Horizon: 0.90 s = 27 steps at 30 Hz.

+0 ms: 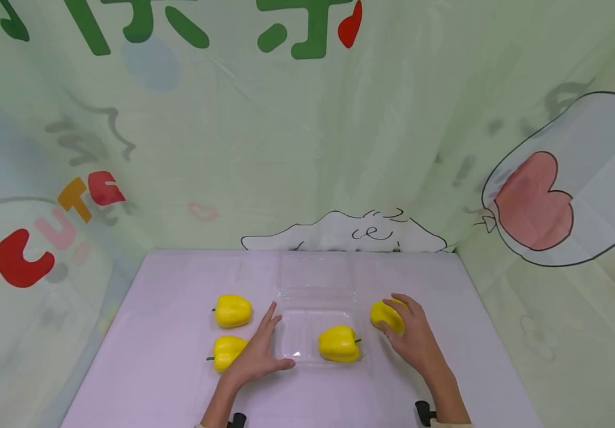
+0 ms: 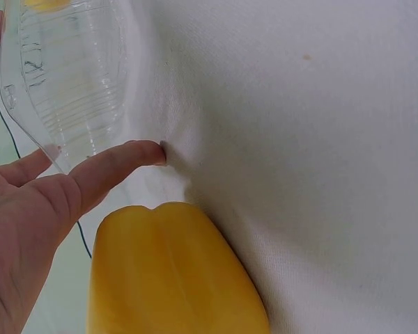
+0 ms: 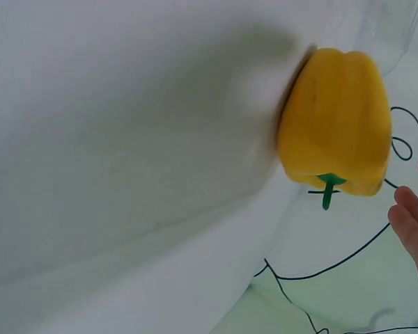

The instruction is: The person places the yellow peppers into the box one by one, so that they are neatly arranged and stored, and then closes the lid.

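Note:
My left hand (image 1: 256, 355) is spread at the left side of a clear plastic clamshell box (image 1: 291, 336), its thumb by the near left corner and its fingers along the left edge. One yellow bell pepper (image 1: 338, 343) lies in the right part of the box. At the right, my right hand (image 1: 413, 333) reaches over another yellow pepper (image 1: 379, 314), thumb and fingers parted around it. In the right wrist view, fingertips (image 3: 404, 202) show beside that pepper (image 3: 338, 122), with a gap between. Its green stem points away from the box.
Two more yellow peppers lie left of the box: an upper one (image 1: 232, 311) and a lower one (image 1: 227, 352), which my left hand partly covers. The box's lid (image 1: 315, 273) is folded back toward the printed curtain (image 1: 307, 148) behind the white table (image 1: 179, 279).

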Motion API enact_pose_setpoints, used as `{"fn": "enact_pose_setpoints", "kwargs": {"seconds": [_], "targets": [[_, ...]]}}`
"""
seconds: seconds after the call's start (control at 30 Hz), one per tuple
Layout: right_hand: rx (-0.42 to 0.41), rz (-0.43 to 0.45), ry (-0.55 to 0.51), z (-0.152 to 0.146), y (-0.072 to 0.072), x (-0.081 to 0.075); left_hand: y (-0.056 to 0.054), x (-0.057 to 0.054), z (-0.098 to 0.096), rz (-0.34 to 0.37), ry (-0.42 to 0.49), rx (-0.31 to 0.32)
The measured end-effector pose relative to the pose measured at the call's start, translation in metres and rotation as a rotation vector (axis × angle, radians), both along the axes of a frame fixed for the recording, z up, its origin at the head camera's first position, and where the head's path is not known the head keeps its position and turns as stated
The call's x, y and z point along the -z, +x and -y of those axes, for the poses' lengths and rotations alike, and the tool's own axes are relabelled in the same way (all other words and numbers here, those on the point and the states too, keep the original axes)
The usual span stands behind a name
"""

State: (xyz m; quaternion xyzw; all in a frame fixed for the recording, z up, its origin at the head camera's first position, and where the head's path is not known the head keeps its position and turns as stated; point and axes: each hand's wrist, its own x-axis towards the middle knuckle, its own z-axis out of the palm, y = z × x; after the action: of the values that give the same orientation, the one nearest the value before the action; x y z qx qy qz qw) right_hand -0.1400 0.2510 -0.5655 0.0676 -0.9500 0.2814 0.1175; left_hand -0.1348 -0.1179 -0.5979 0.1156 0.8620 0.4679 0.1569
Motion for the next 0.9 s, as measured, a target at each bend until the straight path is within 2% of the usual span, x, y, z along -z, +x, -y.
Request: {"fn": "enact_pose_setpoints", "kwargs": {"seconds": [0.4,0.63,0.9], "targets": [[0.056,0.145,-0.020,-0.017,-0.009,0.003,0.001,-0.004,0.001,-0.003,0.003,-0.003],[0.037,0.129,-0.049,-0.024,-0.012,0.010,0.002,-0.002,0.002,-0.011,0.017,-0.008],[0.037,0.153,-0.069,-0.029,-0.011,0.011,0.003,-0.002,0.002,-0.012,0.019,-0.007]]}}
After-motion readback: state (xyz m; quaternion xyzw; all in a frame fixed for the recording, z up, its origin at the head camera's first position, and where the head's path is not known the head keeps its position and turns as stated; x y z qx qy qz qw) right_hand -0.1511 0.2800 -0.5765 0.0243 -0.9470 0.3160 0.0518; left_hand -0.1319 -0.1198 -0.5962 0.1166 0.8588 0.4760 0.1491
